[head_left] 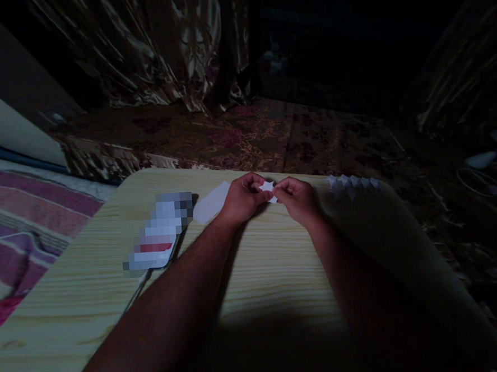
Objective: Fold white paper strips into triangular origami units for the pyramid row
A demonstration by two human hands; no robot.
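Between my two hands, near the far edge of the table, is a small white paper star (267, 187) with pointed tips. My left hand (244, 196) pinches its left side between thumb and fingers. From the other side, the fingertips of my right hand (296, 199) close on its right edge. Just left of my left hand lies a flat white sheet of paper (211, 202), partly behind the wrist. To the right of my right hand, several folded paper stars (353, 183) sit in a row, with a couple more in front in shadow.
A phone (162, 230), its screen blurred out, lies on the left of the wooden table (274, 263) with a cable (135, 294) running from its near end. Beyond the left edge is a striped bedspread (26, 211). Patterned curtains (159, 45) hang behind a cloth-covered ledge (228, 134).
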